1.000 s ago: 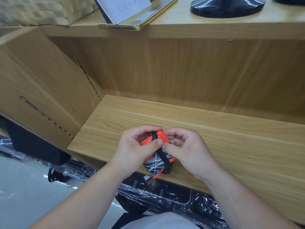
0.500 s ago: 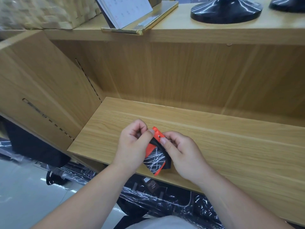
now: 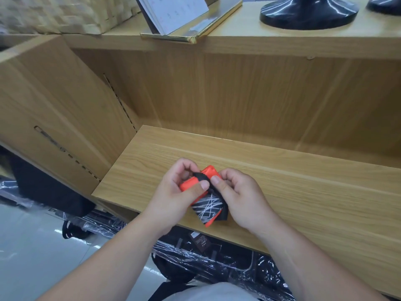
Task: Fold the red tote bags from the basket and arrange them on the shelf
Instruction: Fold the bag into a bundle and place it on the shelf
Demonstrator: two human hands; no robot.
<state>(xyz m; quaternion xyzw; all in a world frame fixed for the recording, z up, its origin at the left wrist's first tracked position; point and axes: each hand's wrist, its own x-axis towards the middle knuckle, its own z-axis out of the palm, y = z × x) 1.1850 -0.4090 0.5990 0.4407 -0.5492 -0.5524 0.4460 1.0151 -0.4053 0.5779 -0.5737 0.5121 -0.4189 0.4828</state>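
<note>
- Shelf (image 3: 293, 192): light-wood board running 9 to 3 across the view. The work happens over its front edge, near the left end.
- Woven basket (image 3: 54, 14): on the top board at 11 o'clock, cut off by the frame. The inside is not visible, so the number of bags left is unknown.
- Plastic-wrapped dark goods (image 3: 217, 261): under the shelf at 6 o'clock. Contents are hard to make out.
- Left hand (image 3: 171, 194): at the bag's 9 o'clock, thumb pressed on the orange face, fingers curled round the far edge, gripping it.
- Right hand (image 3: 243, 198): at the bag's 3 o'clock, thumb and curled fingers pinching the black side.
- Red tote bag (image 3: 207, 206): folded into a small packet between both hands, long axis roughly 11 to 5, patterned end toward 5. Can't tell whether it rests on the shelf or is held just above it.
- Black strap (image 3: 200, 177): crosses the packet's 11 o'clock end, right at both thumbs. My read is seat the strap, then set the packet down. Both hands are equally near, and bare shelf lies toward 12–3.
- Hidden: the fingertips behind the packet and the strap's ends.
</note>
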